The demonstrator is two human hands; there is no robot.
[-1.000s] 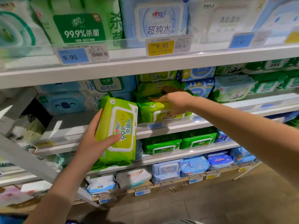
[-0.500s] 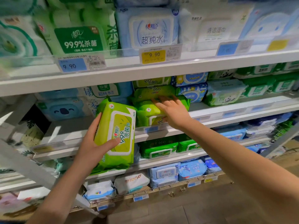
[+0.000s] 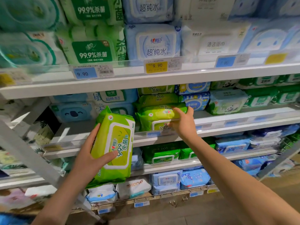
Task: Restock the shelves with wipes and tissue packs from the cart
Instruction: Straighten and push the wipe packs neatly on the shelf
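Note:
My left hand (image 3: 90,158) grips a lime-green wipes pack (image 3: 116,146), held upright in front of the second shelf (image 3: 243,125). To its right, a stack of matching lime-green packs (image 3: 155,114) lies on that shelf. My right hand (image 3: 183,122) clasps the right end of the front pack in the stack, thumb under it and fingers over its top. More green packs sit behind and above in the same stack. The cart is out of view.
The top shelf (image 3: 146,83) holds green and blue wipes packs above price tags (image 3: 156,67). Blue koala packs (image 3: 73,111) sit left of the stack, panda packs (image 3: 227,101) to its right. Lower shelves hold dark green packs (image 3: 160,153) and blue packs (image 3: 165,181). A slanted white ladder rail (image 3: 29,151) crosses the left.
My right hand has slid from the top of the stack to its right end and now clasps the front pack. The left hand still holds its pack in about the same place.

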